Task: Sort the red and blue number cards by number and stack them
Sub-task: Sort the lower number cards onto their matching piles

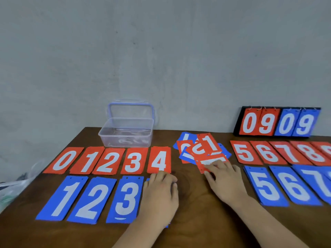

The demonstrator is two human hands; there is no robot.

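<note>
Left hand (pixel 159 197) lies flat; open clear box (pixel 106 140) holds whitish pieces (pixel 125 141).

Brown wooden table (pixel 193 203) before me. Left of centre, at its far edge: clear plastic box (pixel 126 135), lid up. Left: red cards 0 to 4 (pixel 107 161) in a row, blue cards 1 to 3 (pixel 93 199) below them. Centre: loose pile of red and blue cards (pixel 200 149). Right: red cards 5 to 8 (pixel 268 153), blue cards 5 to 7 (pixel 290 187) beneath. Upper right: flip scoreboard (pixel 279 123) reading 0909.
</note>
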